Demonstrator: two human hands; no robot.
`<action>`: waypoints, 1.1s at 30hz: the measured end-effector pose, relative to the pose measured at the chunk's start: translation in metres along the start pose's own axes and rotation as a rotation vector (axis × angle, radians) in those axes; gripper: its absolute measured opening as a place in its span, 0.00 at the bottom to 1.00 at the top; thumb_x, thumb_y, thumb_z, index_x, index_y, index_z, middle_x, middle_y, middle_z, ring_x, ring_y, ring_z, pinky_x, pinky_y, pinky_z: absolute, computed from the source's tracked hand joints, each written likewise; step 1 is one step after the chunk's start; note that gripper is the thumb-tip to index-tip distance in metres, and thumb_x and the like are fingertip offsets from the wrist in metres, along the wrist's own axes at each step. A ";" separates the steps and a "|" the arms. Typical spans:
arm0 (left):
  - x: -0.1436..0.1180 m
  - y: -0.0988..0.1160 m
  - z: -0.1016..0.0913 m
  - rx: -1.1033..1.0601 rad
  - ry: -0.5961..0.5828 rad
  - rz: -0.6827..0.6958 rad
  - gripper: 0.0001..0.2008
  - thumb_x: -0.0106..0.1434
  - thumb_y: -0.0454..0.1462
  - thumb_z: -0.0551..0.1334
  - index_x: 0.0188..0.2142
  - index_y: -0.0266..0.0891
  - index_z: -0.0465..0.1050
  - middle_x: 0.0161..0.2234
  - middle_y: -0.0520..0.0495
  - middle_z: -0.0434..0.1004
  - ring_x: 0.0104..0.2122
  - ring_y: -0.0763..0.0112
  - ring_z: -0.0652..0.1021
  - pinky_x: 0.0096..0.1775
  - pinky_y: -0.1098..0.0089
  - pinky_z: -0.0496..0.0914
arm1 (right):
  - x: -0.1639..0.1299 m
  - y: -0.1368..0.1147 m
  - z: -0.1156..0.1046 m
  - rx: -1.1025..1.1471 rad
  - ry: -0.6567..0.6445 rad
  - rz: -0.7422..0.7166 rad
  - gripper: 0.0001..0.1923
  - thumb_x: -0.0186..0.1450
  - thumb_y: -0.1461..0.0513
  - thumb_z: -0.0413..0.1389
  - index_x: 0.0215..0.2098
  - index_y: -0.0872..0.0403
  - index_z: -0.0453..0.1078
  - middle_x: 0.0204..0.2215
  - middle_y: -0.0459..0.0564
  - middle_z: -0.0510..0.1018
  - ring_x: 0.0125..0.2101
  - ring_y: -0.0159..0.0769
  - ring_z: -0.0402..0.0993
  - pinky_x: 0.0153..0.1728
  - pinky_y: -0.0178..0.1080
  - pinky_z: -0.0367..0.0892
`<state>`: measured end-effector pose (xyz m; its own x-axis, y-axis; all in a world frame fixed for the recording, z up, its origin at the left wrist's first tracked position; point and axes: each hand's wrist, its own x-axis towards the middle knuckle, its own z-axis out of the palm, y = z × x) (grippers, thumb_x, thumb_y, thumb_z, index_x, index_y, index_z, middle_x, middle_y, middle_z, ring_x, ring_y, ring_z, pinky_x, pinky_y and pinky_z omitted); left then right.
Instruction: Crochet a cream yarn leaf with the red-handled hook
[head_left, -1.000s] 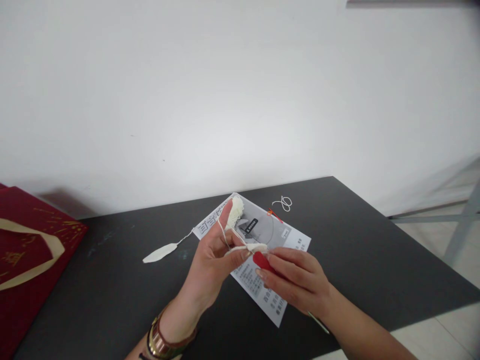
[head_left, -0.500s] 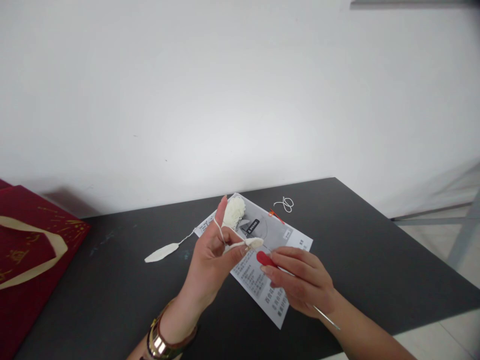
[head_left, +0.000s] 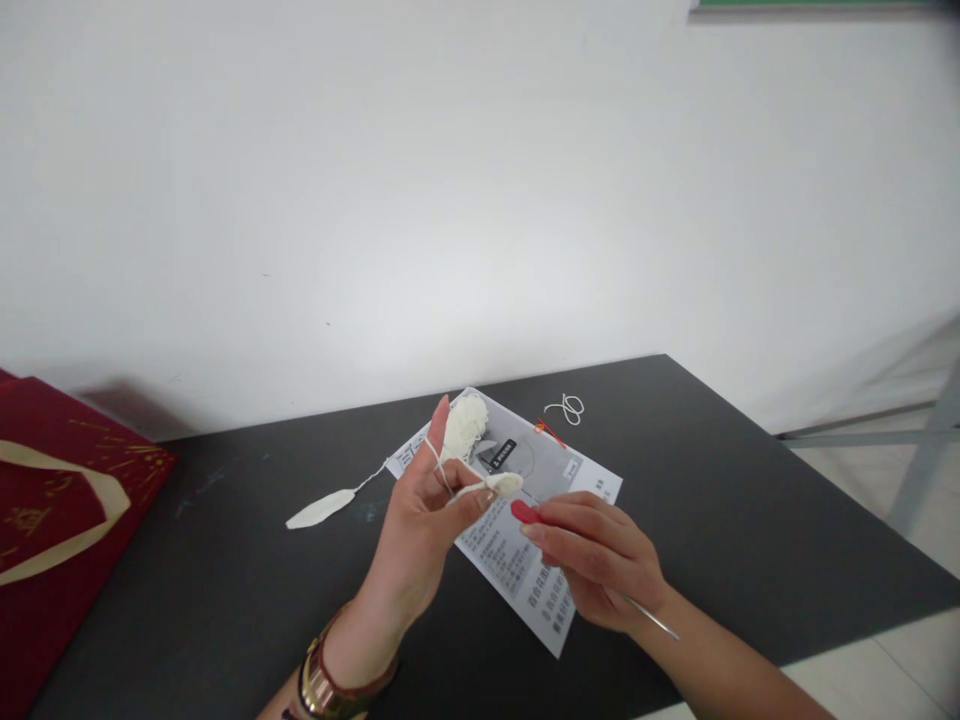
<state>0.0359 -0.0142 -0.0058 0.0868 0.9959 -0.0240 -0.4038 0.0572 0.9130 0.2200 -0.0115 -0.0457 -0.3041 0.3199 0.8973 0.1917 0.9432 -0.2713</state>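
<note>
Person, two bare forearms without sleeves in view. Left hand point(head_left: 427, 525): wrist carries a gold-coloured metal watch band point(head_left: 319, 690) with a reddish-brown strap or bangle point(head_left: 352, 685) stacked beside it, and a dark thin cord just below; fingernails medium length, pale polish. Right hand point(head_left: 604, 560): no rings, no wristwear visible; nails likewise rounded and pale.
</note>
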 end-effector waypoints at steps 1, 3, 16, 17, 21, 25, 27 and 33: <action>0.000 0.000 0.001 -0.031 0.007 -0.004 0.45 0.56 0.32 0.68 0.66 0.52 0.45 0.24 0.57 0.71 0.24 0.77 0.70 0.30 0.74 0.64 | -0.002 0.001 0.000 -0.009 -0.009 -0.007 0.21 0.62 0.73 0.52 0.53 0.60 0.69 0.40 0.59 0.80 0.38 0.40 0.78 0.35 0.41 0.77; 0.000 -0.001 0.003 -0.064 0.018 0.000 0.45 0.56 0.31 0.67 0.66 0.53 0.45 0.24 0.57 0.71 0.24 0.77 0.71 0.31 0.74 0.65 | -0.007 0.002 0.000 -0.032 -0.017 -0.015 0.20 0.63 0.72 0.52 0.54 0.60 0.69 0.40 0.59 0.80 0.39 0.40 0.78 0.35 0.42 0.77; -0.003 -0.006 0.008 -0.184 0.053 -0.016 0.43 0.55 0.29 0.68 0.65 0.50 0.49 0.25 0.57 0.71 0.26 0.77 0.71 0.32 0.74 0.66 | -0.005 0.000 -0.003 -0.152 -0.011 -0.095 0.15 0.62 0.71 0.55 0.46 0.62 0.74 0.37 0.59 0.79 0.39 0.41 0.78 0.35 0.37 0.77; -0.003 -0.005 0.008 -0.184 0.048 -0.018 0.44 0.55 0.29 0.68 0.65 0.51 0.49 0.25 0.57 0.71 0.26 0.77 0.71 0.32 0.74 0.66 | -0.006 0.001 -0.003 -0.140 -0.009 -0.081 0.15 0.62 0.71 0.55 0.46 0.61 0.74 0.37 0.59 0.79 0.39 0.41 0.78 0.35 0.38 0.77; -0.005 -0.006 0.007 -0.147 0.017 0.026 0.45 0.57 0.29 0.66 0.66 0.55 0.44 0.25 0.58 0.71 0.26 0.77 0.71 0.33 0.74 0.66 | -0.011 -0.001 -0.003 -0.098 -0.029 -0.015 0.17 0.64 0.69 0.53 0.51 0.59 0.71 0.39 0.59 0.80 0.40 0.42 0.78 0.37 0.42 0.77; -0.005 -0.009 0.009 -0.063 0.066 0.113 0.47 0.58 0.30 0.66 0.66 0.57 0.39 0.25 0.58 0.72 0.27 0.78 0.71 0.35 0.75 0.67 | -0.013 -0.005 0.000 -0.135 -0.027 0.022 0.18 0.64 0.69 0.53 0.52 0.58 0.71 0.39 0.59 0.79 0.40 0.43 0.78 0.36 0.42 0.77; -0.004 -0.009 0.009 -0.027 0.083 0.132 0.47 0.58 0.30 0.66 0.66 0.57 0.39 0.25 0.58 0.72 0.26 0.78 0.70 0.35 0.75 0.67 | -0.010 -0.006 0.002 -0.091 0.011 0.076 0.19 0.64 0.70 0.53 0.53 0.57 0.70 0.39 0.58 0.79 0.38 0.41 0.78 0.34 0.40 0.76; 0.003 -0.003 -0.001 -0.126 -0.007 -0.042 0.46 0.56 0.29 0.67 0.66 0.57 0.44 0.26 0.57 0.72 0.27 0.76 0.73 0.35 0.72 0.67 | 0.003 0.001 0.000 0.101 0.038 0.112 0.17 0.65 0.72 0.51 0.48 0.55 0.73 0.37 0.55 0.79 0.33 0.36 0.78 0.31 0.37 0.77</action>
<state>0.0370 -0.0110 -0.0092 0.1119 0.9920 -0.0579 -0.5107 0.1073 0.8530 0.2189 -0.0090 -0.0431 -0.2497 0.4218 0.8716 0.1272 0.9066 -0.4024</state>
